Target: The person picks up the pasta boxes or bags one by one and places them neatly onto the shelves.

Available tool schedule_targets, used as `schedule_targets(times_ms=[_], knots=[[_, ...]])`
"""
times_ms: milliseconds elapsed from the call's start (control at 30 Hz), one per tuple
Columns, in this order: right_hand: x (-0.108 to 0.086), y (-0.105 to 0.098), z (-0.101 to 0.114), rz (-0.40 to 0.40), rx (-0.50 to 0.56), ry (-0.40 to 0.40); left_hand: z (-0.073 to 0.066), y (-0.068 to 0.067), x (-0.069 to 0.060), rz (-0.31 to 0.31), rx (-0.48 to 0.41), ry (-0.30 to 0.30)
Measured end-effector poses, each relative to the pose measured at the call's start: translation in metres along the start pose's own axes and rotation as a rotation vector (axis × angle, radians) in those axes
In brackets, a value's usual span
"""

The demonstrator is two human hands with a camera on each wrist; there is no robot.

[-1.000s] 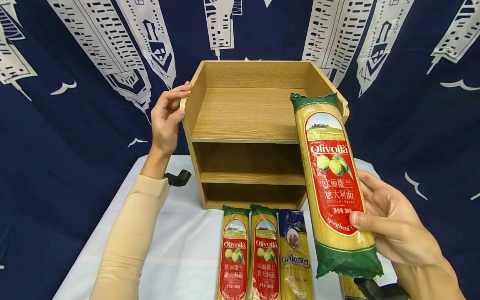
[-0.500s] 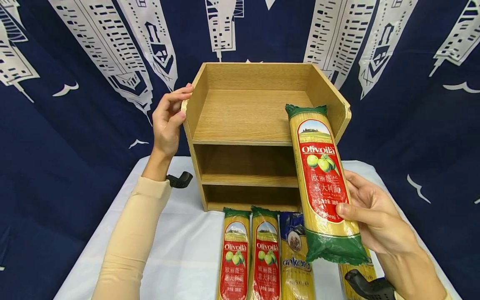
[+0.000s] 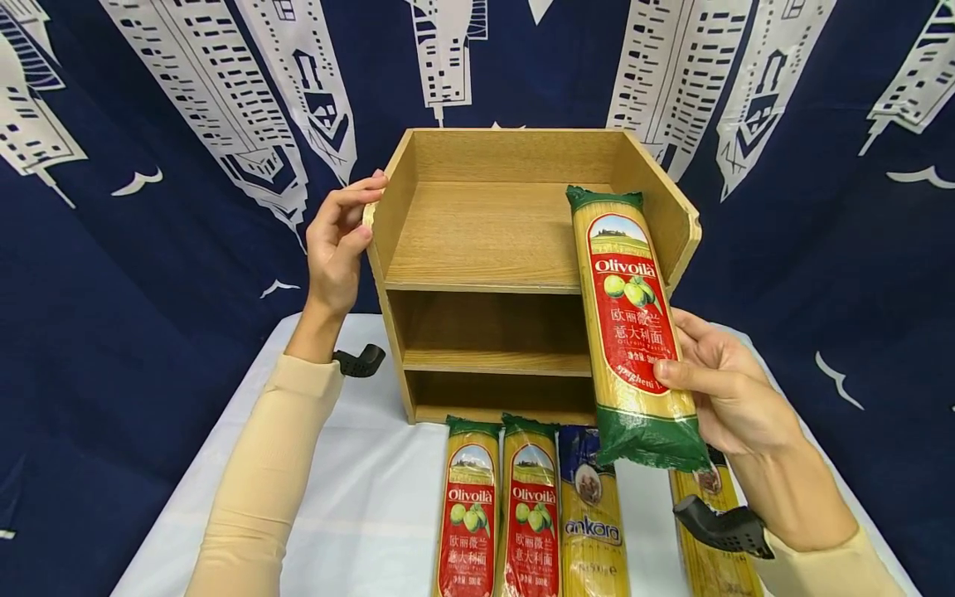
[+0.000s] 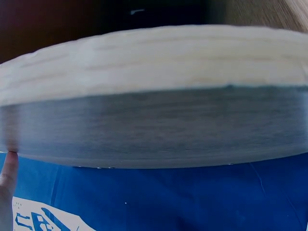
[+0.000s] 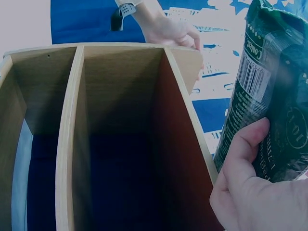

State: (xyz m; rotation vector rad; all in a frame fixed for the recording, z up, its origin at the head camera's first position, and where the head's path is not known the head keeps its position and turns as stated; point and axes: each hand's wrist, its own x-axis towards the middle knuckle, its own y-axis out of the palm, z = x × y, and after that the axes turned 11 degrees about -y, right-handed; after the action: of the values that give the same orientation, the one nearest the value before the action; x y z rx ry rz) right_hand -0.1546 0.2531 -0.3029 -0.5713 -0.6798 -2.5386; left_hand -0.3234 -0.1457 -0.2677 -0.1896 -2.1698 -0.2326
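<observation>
In the head view my right hand (image 3: 734,385) grips a spaghetti packet (image 3: 630,332) near its lower end, thumb on the red label. The packet has green ends and leans upright before the right side of a wooden shelf unit (image 3: 507,236). Its barcoded green back shows in the right wrist view, with my right hand's fingers (image 5: 245,149) against it. My left hand (image 3: 339,240) holds the upper left side panel of the shelf unit, fingertips over its edge. The left wrist view shows that panel edge (image 4: 159,62) close up and one fingertip (image 4: 8,175).
Two more green-ended spaghetti packets (image 3: 468,506) and a blue-topped ankara pasta packet (image 3: 593,514) lie side by side in front of the shelf unit. Another yellow pasta packet (image 3: 716,531) lies under my right wrist. The white tablecloth (image 3: 358,481) meets a dark blue printed curtain (image 3: 186,274).
My right hand has carried the spaghetti packet left, up and away from me, toward the shelf unit's top. More of the yellow packet below shows. The left hand keeps its hold on the panel.
</observation>
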Motion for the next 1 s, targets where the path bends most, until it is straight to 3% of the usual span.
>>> schedule_targets(times_ms=[267, 733, 1000], knots=[[0.007, 0.000, -0.002, -0.058, 0.006, -0.007, 0.002, 0.001, -0.002, 0.003, 0.008, -0.006], [-0.001, 0.010, -0.002, -0.042, 0.057, -0.118, 0.002, 0.001, 0.000, -0.010, -0.005, 0.007], [-0.010, 0.009, -0.001, 0.129, 0.108, -0.180, 0.002, 0.002, 0.000, -0.012, -0.016, 0.010]])
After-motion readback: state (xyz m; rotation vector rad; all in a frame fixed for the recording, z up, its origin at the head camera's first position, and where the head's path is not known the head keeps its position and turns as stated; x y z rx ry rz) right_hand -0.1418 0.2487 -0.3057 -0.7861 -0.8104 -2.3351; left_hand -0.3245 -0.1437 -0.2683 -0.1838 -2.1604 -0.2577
